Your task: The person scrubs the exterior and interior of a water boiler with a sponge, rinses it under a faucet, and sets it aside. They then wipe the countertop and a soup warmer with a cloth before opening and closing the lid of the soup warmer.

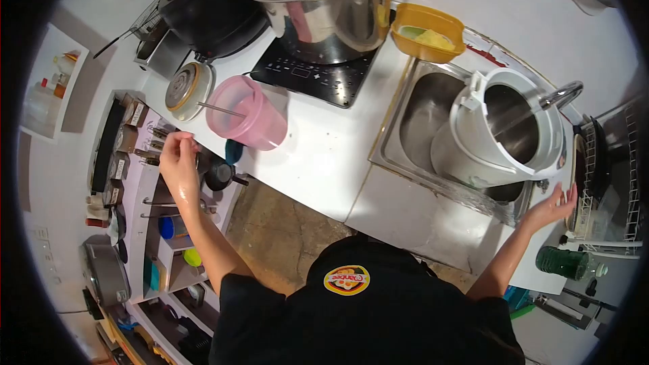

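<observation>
My left hand (180,163) is raised at the left, near the pink pitcher (260,118) and the counter's edge. Its fingers are pressed together, and I cannot make out whether anything is between them. A thin metal handle sticks out of the pitcher. My right hand (551,208) hangs over the right end of the counter with its fingers apart, holding nothing. Just above it, a large white bucket-like container (466,142) stands tilted in the steel sink (422,111), under the curved faucet (562,94). Water seems to run into it.
A steel pot (331,20) stands on a black induction cooker (314,74). Beside them are a black cooker (213,13), a round lid (189,91) and a yellow basin (428,34). Shelves (145,230) line the left, and a green bottle (561,262) lies at the right.
</observation>
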A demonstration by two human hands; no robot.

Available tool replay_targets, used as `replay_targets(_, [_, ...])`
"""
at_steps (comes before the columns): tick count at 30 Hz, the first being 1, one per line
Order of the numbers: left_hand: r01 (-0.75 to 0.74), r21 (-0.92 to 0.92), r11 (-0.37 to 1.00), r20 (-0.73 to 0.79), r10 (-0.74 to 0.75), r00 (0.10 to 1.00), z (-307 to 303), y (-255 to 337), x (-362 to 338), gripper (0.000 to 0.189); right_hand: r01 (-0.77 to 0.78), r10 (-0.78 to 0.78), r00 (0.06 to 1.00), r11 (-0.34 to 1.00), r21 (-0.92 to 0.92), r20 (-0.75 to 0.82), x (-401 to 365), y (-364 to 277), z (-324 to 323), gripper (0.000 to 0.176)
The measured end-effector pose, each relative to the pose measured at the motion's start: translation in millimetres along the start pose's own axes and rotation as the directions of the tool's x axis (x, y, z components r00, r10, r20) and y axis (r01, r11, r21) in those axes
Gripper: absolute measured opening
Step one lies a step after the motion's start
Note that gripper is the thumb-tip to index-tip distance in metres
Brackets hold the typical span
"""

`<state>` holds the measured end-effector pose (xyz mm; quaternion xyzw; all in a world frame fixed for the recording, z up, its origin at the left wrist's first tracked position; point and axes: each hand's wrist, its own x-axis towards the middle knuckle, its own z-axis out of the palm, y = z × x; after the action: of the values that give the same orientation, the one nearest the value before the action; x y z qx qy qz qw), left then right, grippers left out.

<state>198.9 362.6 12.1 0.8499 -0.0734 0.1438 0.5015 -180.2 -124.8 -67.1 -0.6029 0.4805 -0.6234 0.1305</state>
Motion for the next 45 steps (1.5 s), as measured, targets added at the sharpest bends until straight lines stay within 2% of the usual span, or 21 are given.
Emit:
replay_targets(1, [0.04,0.002,0.999,-0.073,-0.04,0.997,-7,-5,8,0.015,0.039,-0.042,0.999,0.995,-0.086,-0.028,-11,-15,-6,0.036])
replay_targets(2, [0.162,-0.113,0.98,-0.045,-0.168,0.985,-8,-13,15,0.017,0.004,-0.004,1.0,1.0,-0.013,0.006,-21,-21,-7,0.035])
replay_targets(3, [0.32,-0.173,0.931,0.098,-0.307,0.947,-5,-26,22,0.037,-0.03,0.028,0.999,0.998,0.05,0.032,-27,-24,-8,0.034])
replay_targets(5, [0.577,-0.049,0.815,0.327,-0.533,0.781,20,4,16,0.06,-0.043,0.039,0.998,0.995,0.091,0.039,-35,-31,-8,0.033])
replay_targets(6, [0.605,0.02,0.796,0.409,-0.558,0.722,29,-22,26,0.075,-0.035,0.03,0.998,0.996,0.078,0.058,-40,-39,-9,0.032])
replay_targets(7, [0.674,-0.083,0.734,0.519,-0.546,0.658,37,-67,40,0.074,-0.01,0.002,0.995,0.997,0.081,0.095,-44,-48,-11,0.032])
replay_targets(8, [0.6,-0.255,0.758,0.616,-0.351,0.705,38,-71,35,0.071,-0.046,0.032,0.991,0.993,0.109,0.132,-46,-50,-14,0.03])
replay_targets(10, [0.633,-0.274,0.724,0.553,-0.42,0.72,48,-56,38,0.065,-0.006,-0.018,0.986,0.99,0.141,0.164,-52,-55,-25,0.026])
replay_targets(13, [0.444,-0.27,0.854,0.67,-0.164,0.724,32,-55,31,0.051,0.096,-0.099,0.983,0.995,0.03,0.157,-49,-60,-50,0.021])
replay_targets(16, [0.384,-0.116,0.916,0.645,-0.225,0.73,34,6,6,0.052,0.054,-0.05,0.996,0.997,-0.053,0.068,-40,-47,-84,0.02])
replay_targets(23, [0.462,-0.088,0.883,0.955,-0.057,0.291,79,126,-80,0.066,-0.13,0.123,0.987,0.99,-0.06,-0.103,-41,-7,-152,0.015])
replay_targets(25, [0.479,-0.163,0.862,0.986,0.163,0.043,118,158,-116,0.065,-0.137,0.126,0.985,0.987,-0.084,-0.117,-47,9,-174,0.014])
replay_targets(27, [0.498,-0.133,0.857,0.971,0.214,-0.11,173,177,-148,0.062,-0.177,0.167,0.974,0.982,-0.058,-0.15,-52,23,-199,0.011])
replay_targets(28, [0.543,-0.08,0.836,0.983,0.158,-0.098,191,205,-181,0.062,-0.205,0.199,0.965,0.978,-0.02,-0.168,-55,34,-214,0.01])
replay_targets(31, [0.403,-0.066,0.913,0.959,0.169,-0.227,250,249,-251,0.061,-0.255,0.258,0.943,0.966,0.045,-0.211,-64,57,-262,0.009])
replay_targets(33, [0.423,-0.068,0.903,0.966,0.166,-0.199,290,271,-298,0.053,-0.298,0.298,0.928,0.954,0.036,-0.223,-73,71,-297,0.01])
replay_targets(37, [0.483,-0.265,0.834,0.877,0.417,-0.24,353,308,-363,0.042,-0.374,0.359,0.894,0.927,-0.004,-0.268,-86,92,-350,0.011])
replay_targets(39, [0.436,-0.118,0.892,0.922,0.262,-0.286,395,317,-389,0.047,-0.369,0.358,0.896,0.929,0.007,-0.264,-85,100,-357,0.011])
replay_targets(41, [0.543,-0.149,0.826,0.945,0.282,-0.169,402,329,-410,0.057,-0.374,0.367,0.893,0.927,0.023,-0.26,-80,100,-353,0.012])
replay_targets(43, [0.606,-0.256,0.753,0.829,0.494,-0.264,398,317,-409,0.068,-0.353,0.35,0.915,0.935,0.02,-0.2,-67,98,-342,0.013])
replay_targets(45, [0.524,-0.058,0.85,0.83,0.333,-0.448,371,306,-400,0.07,-0.316,0.318,0.941,0.948,0.037,-0.119,-53,99,-321,0.014])
